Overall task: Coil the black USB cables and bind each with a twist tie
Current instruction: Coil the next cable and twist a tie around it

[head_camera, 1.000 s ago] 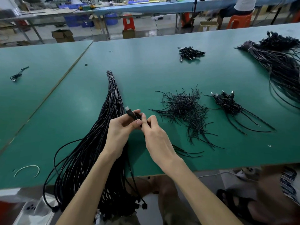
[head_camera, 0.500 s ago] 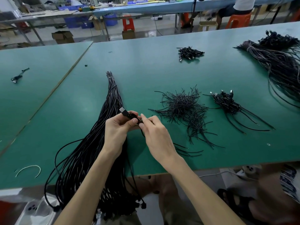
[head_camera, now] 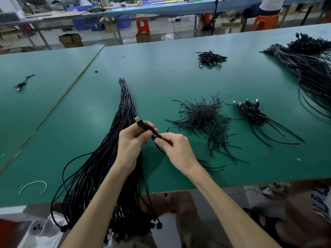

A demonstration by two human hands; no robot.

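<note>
Twist ties (head_camera: 202, 117) lie on the table (head_camera: 161, 72), right of the cable bundle (head_camera: 114, 140).

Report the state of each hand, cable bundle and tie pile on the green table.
left hand: grips held cable by its plug end.
right hand: pinches held cable.
held cable: off the table, plug pointing away.
long cable bundle: uncoiled, banded at far end, hanging over table edge.
twist tie pile: loose heap.
coiled cables: heaped beside the ties.

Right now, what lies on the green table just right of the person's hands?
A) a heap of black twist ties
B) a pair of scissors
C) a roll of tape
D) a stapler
A: a heap of black twist ties lies right of the left hand and right hand, both pinching a USB cable.
</note>
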